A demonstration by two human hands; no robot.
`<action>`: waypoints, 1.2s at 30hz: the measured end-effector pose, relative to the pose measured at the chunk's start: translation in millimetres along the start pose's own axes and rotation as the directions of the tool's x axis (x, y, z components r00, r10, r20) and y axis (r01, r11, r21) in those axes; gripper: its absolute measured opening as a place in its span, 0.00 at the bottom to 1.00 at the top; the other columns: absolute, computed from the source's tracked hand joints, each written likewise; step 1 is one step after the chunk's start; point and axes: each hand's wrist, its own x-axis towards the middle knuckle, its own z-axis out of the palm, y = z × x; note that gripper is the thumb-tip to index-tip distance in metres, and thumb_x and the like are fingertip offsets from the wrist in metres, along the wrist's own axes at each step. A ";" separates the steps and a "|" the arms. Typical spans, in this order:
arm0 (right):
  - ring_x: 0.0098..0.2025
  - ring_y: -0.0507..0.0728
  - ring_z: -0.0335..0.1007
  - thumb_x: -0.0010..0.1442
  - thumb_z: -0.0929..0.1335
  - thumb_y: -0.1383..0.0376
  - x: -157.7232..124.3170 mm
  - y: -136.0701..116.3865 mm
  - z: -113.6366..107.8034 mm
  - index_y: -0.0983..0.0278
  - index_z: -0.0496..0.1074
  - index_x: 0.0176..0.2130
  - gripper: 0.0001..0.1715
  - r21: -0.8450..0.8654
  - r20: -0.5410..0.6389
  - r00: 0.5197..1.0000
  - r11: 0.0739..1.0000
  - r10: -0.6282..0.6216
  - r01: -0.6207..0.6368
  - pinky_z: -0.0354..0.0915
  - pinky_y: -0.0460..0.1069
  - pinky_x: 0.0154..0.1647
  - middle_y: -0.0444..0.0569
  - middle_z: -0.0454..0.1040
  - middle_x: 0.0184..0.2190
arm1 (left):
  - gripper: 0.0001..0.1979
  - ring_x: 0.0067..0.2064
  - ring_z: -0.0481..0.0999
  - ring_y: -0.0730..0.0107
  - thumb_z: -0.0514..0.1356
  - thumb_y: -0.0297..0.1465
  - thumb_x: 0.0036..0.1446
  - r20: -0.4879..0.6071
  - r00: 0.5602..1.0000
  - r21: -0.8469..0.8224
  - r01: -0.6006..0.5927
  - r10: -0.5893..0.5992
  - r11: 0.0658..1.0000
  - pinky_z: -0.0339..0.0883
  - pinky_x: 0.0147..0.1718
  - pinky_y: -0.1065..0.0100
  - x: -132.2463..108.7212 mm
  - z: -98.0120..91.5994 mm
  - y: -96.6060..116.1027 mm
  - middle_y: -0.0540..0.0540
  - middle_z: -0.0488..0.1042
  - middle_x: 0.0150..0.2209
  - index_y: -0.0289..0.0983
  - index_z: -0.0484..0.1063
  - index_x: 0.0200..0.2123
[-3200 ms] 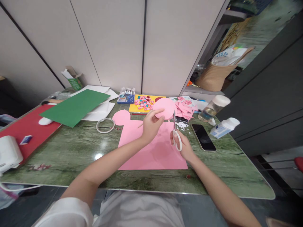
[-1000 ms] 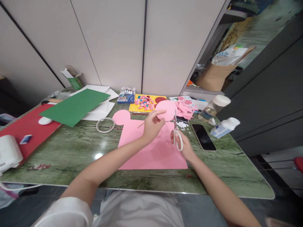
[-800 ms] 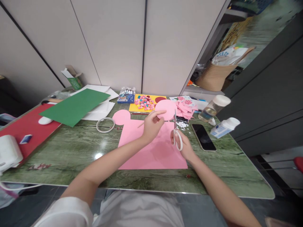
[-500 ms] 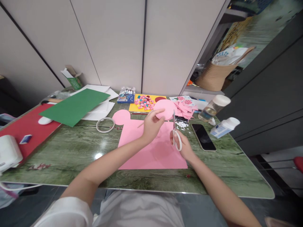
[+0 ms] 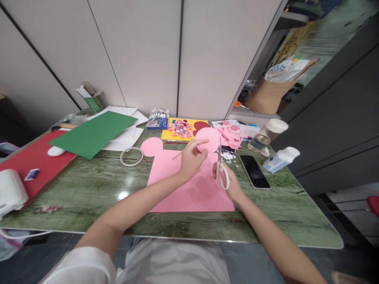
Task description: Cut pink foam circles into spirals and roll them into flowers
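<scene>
My left hand (image 5: 193, 157) pinches the lower left of a round pink paper disc (image 5: 211, 138), held up above the table. White-handled scissors (image 5: 225, 177) are in my right hand (image 5: 229, 181), their blades upright at the disc's right edge. Whether the blades touch the paper I cannot tell. Beneath both hands lies a large pink sheet (image 5: 174, 197). A second pink disc (image 5: 152, 146) rests at the sheet's upper left corner. A thin wooden stick (image 5: 177, 156) shows beside my left hand, partly hidden by it.
Pink paper scraps (image 5: 232, 136), white bits (image 5: 227, 156) and a phone (image 5: 254, 171) lie to the right, near two bottles (image 5: 268, 136). Behind are small coloured pieces (image 5: 180, 128) on yellow paper. A tape roll (image 5: 132, 156) and green sheet (image 5: 94, 132) lie left.
The pink disc has shifted slightly right and down and turned in my left hand, uncovering more of the dark red circles behind. The scissors have tilted slightly and their handles look wider apart.
</scene>
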 end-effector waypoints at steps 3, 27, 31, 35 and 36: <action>0.26 0.52 0.57 0.63 0.55 0.51 -0.1 -0.8 -0.4 0.62 0.60 0.28 0.20 -0.008 0.003 1.000 1.000 0.013 -0.013 0.54 0.48 0.29 0.43 0.61 0.23 | 0.15 0.37 0.69 0.71 0.57 0.23 0.49 -0.009 1.000 0.002 0.004 -0.004 1.000 0.62 0.33 0.71 0.6 -0.5 -0.7 0.46 0.73 0.42 0.38 0.73 0.41; 0.24 0.51 0.57 0.62 0.56 0.51 -1.4 0.6 -0.3 0.62 0.60 0.28 0.20 -0.012 0.016 0.997 0.997 0.073 -0.073 0.55 0.47 0.26 0.42 0.62 0.21 | 0.14 0.43 0.70 0.68 0.58 0.26 0.51 -0.039 0.999 -0.032 -0.005 0.004 0.999 0.65 0.39 0.68 3.2 0.1 -3.4 0.45 0.71 0.42 0.39 0.71 0.43; 0.25 0.52 0.57 0.62 0.56 0.51 -1.0 0.1 -0.1 0.62 0.61 0.30 0.20 0.001 0.013 0.999 0.999 0.050 -0.050 0.55 0.48 0.27 0.43 0.62 0.22 | 0.14 0.38 0.69 0.71 0.58 0.24 0.50 -0.025 1.000 -0.006 -0.007 0.007 1.000 0.64 0.34 0.71 2.5 -0.6 -2.1 0.45 0.71 0.40 0.39 0.72 0.42; 0.26 0.52 0.57 0.63 0.55 0.52 -0.2 -1.8 -1.3 0.62 0.60 0.29 0.19 -0.008 -0.001 1.000 1.000 0.009 -0.009 0.54 0.48 0.29 0.43 0.61 0.23 | 0.15 0.32 0.67 0.73 0.57 0.23 0.49 0.009 1.000 0.024 -0.004 0.004 1.000 0.62 0.30 0.72 1.6 -1.6 -1.4 0.46 0.72 0.38 0.39 0.73 0.41; 0.26 0.52 0.57 0.63 0.55 0.52 -0.1 -2.3 -1.5 0.62 0.60 0.29 0.19 -0.009 0.002 1.000 1.000 0.005 -0.005 0.54 0.48 0.29 0.43 0.61 0.23 | 0.15 0.31 0.66 0.74 0.57 0.23 0.48 0.010 1.000 0.025 -0.006 0.005 1.000 0.62 0.30 0.72 1.6 -1.7 -1.2 0.47 0.72 0.38 0.39 0.73 0.41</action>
